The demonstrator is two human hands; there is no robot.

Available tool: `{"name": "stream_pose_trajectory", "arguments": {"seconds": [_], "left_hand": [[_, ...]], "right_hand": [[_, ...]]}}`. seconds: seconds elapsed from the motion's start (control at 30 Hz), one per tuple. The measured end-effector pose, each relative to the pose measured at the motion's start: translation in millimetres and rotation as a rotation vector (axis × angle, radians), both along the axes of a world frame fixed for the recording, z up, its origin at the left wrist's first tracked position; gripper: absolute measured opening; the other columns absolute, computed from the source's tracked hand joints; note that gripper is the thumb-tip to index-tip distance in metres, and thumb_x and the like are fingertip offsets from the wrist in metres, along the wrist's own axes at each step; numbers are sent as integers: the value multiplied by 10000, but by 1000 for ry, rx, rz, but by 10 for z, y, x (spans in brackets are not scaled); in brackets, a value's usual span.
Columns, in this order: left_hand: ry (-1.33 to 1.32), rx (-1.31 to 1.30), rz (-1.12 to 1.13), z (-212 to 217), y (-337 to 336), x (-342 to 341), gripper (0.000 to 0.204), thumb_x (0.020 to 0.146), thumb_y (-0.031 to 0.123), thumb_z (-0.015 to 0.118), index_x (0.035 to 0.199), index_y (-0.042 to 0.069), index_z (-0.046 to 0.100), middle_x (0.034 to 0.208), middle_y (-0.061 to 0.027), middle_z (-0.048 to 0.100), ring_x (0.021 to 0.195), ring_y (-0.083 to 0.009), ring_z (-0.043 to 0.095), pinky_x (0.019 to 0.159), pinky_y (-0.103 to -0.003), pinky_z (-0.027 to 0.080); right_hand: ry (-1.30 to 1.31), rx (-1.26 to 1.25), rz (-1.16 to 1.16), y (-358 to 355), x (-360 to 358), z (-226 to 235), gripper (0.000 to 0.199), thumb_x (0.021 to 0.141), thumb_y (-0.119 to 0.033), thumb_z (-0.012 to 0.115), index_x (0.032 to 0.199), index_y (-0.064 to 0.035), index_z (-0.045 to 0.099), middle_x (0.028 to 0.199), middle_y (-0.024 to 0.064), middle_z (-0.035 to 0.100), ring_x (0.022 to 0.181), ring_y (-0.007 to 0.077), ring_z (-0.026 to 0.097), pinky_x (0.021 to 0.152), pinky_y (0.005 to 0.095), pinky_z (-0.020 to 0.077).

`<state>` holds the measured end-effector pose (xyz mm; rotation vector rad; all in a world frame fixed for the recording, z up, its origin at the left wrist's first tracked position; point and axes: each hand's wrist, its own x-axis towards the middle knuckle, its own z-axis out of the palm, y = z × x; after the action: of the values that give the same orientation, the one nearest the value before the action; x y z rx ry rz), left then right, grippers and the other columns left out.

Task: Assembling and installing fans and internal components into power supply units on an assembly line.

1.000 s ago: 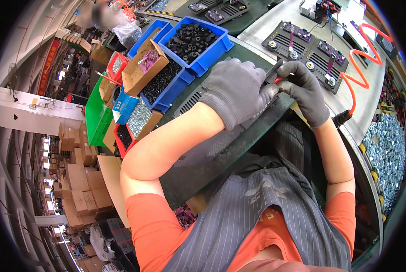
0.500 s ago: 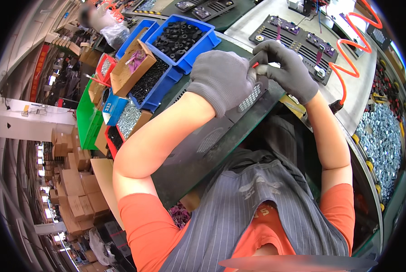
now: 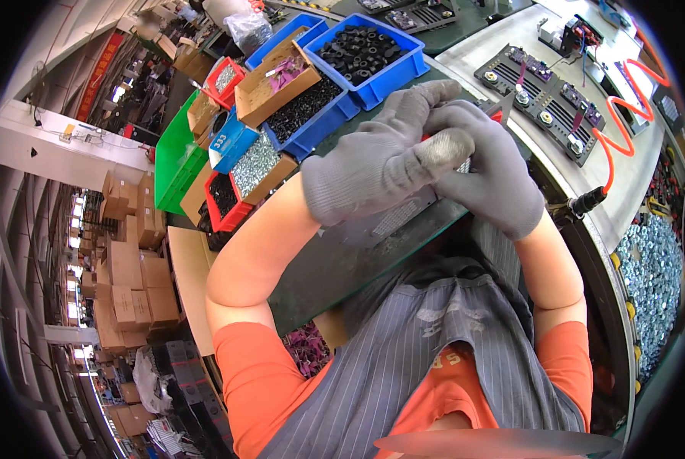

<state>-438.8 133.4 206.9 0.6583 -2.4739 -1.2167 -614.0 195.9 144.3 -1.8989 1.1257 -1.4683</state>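
My gloved left hand (image 3: 384, 157) and gloved right hand (image 3: 492, 172) meet over the bench, the left thumb crossing in front of the right palm. Both hands are curled around something with red bits that I cannot make out, since the gloves cover most of it. A red edge beside a dark flat piece (image 3: 503, 111) shows past the right fingers. Underneath the hands lies a dark perforated panel (image 3: 392, 218) on the green bench top (image 3: 319, 268); its far part is hidden.
Left of my hands stand blue bins, one with black round parts (image 3: 362, 55), a cardboard tray (image 3: 277, 84), a tray of small silvery parts (image 3: 255, 164) and a green bin (image 3: 180, 157). At right are a black plate with circuit boards (image 3: 541, 99) and a coiled orange hose (image 3: 610, 145).
My head view has shifted, so the bench sits further right and lower. The left hand has turned from a fist, its thumb now over the right hand; the hands have come together.
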Motion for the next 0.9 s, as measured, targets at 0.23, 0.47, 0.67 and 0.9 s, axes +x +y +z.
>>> {"name": "stream_pose_trajectory", "arguments": {"seconds": [0.23,0.47,0.67,0.9], "left_hand": [[-178,-352,341,23,192,591,495,912,402,617,1256,47,605,1090,-126,660,926,-228,637,853,-361,515],[-451,-718,308,-317,435,556,482,855,504,665,919,31,595,855,-171,636,820,-370,651,709,-475,522],[-456,-756,282,-354,418,643,506,826,553,675,880,55,601,814,-156,641,773,-361,659,649,-470,526],[-462,-823,334,-486,350,586,491,921,550,534,846,74,630,760,-127,650,718,-321,671,613,-437,528]], "right_hand": [[-797,339,287,322,173,-484,405,782,28,707,1106,-57,479,1104,49,518,889,131,607,789,286,522],[-764,408,186,212,446,-789,315,852,-88,775,1047,5,544,880,68,649,744,128,661,683,264,563],[-774,379,167,148,569,-832,266,886,-69,733,1068,29,567,961,95,694,825,127,674,677,255,571],[181,-136,-256,140,393,-529,548,710,-116,828,1187,-40,569,1025,90,646,908,231,636,830,339,517]]}}
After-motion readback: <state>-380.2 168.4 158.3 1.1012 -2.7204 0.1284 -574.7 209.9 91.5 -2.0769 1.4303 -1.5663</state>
